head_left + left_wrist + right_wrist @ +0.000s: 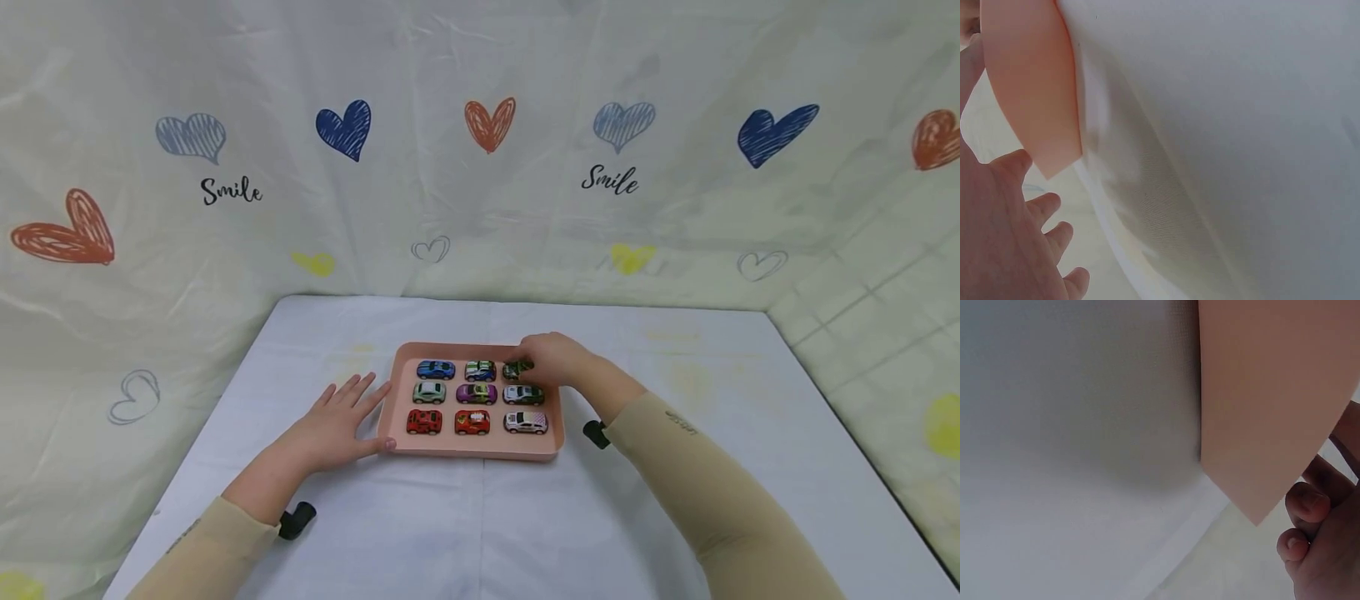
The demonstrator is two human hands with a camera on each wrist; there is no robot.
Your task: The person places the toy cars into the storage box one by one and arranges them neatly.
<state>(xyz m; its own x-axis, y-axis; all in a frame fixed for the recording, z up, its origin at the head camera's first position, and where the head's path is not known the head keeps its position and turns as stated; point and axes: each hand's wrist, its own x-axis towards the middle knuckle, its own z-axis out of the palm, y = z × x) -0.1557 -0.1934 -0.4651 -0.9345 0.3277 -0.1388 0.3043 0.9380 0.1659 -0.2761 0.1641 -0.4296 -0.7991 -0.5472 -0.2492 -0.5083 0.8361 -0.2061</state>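
A pink tray (472, 455) on the table carries toy cars in three rows of three. My left hand (333, 429) lies at its left side, fingers spread, with thumb and index fingertip touching the rim. The left wrist view shows that hand (997, 219) against the tray's outer wall (1035, 81). Over the far right corner, my right hand (555, 358) pinches a dark green toy car (517, 368), partly covered by the fingers. The white-and-green car (523, 395) sits just nearer. In the right wrist view, the tray wall (1266, 394) hides the fingertips of the right hand (1329, 544).
Other cars in the tray include a blue one (436, 370), a purple one (476, 393) and a red one (424, 422). A white cloth (420, 533) covers the table. Behind it hangs a sheet (480, 208) printed with hearts.
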